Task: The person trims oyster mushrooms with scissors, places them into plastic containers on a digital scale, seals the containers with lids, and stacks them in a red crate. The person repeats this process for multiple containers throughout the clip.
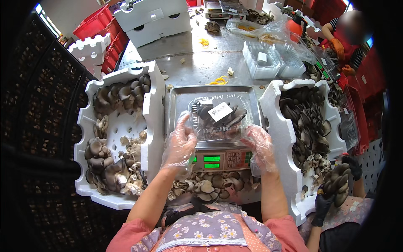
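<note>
A clear plastic clamshell container (201,136) with grey oyster mushrooms (238,117) inside lies over the steel pan (176,91) of a digital weighing scale (231,160). Its lid is down and bears a white printed label (220,111). My left hand (181,145), in a thin clear plastic glove, holds the container's left side, index finger along the edge. At the near right corner, my right hand (260,146), gloved alike, grips the rim between thumb and fingers. Green digits glow on the scale's display, partly covered by my left hand.
White foam crates of oyster mushrooms stand left (152,107) and right (277,104). Loose mushrooms (207,186) lie before the scale. Stacked empty clamshells (261,63) and yellow bands (219,80) sit beyond it. A co-worker's black-gloved hands (324,204) hold mushrooms at right; another person works farther back.
</note>
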{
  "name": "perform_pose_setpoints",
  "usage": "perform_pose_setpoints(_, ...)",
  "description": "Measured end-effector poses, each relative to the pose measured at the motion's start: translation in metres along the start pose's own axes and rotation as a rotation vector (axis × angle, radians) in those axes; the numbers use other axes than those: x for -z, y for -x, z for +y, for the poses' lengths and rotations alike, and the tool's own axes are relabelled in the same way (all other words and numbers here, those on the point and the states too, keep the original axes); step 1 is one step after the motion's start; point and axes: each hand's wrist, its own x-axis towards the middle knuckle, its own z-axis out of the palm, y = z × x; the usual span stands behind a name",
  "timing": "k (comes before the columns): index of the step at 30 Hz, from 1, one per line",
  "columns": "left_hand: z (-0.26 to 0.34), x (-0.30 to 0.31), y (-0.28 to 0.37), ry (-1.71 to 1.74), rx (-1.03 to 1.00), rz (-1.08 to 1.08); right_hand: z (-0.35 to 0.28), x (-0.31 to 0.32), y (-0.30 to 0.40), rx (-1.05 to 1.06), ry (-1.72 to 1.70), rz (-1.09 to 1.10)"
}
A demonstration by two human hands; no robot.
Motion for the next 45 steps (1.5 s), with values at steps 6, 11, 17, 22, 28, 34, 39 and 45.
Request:
perform_pose_setpoints(6, -0.031, -0.007, -0.002, -0.146, -0.208, 0.292, 0.026, 0.007, 0.005, 0.061, 0.037, -0.009)
perform_pose_setpoints(11, -0.020, 0.003, 0.000, 0.256, 0.159, 0.114, 0.009, 0.001, 0.009, -0.097, 0.124, 0.050)
perform_pose_setpoints(17, 0.000, 0.002, 0.002, 0.385, 0.253, 0.093, 0.005, -0.007, 0.014, -0.194, 0.012, 0.099)
perform_pose_setpoints(22, 0.005, 0.006, 0.002, 0.357, 0.252, 0.066, 0.007, -0.010, 0.013, -0.216, 0.009, 0.171)
perform_pose_setpoints(28, 0.010, 0.013, -0.001, 0.400, 0.350, 0.023, 0.005, -0.011, 0.010, -0.243, -0.205, 0.188)
perform_pose_setpoints(34, 0.010, 0.016, -0.005, 0.384, 0.405, 0.016, 0.006, -0.015, 0.005, -0.263, -0.240, 0.245)
perform_pose_setpoints(39, 0.005, 0.015, -0.011, 0.332, 0.419, 0.021, 0.005, -0.012, 0.006, -0.285, -0.196, 0.198)
perform_pose_setpoints(45, 0.004, 0.018, -0.004, 0.531, 0.422, 0.024, -0.002, 0.000, 0.001, -0.337, -0.185, 0.117)
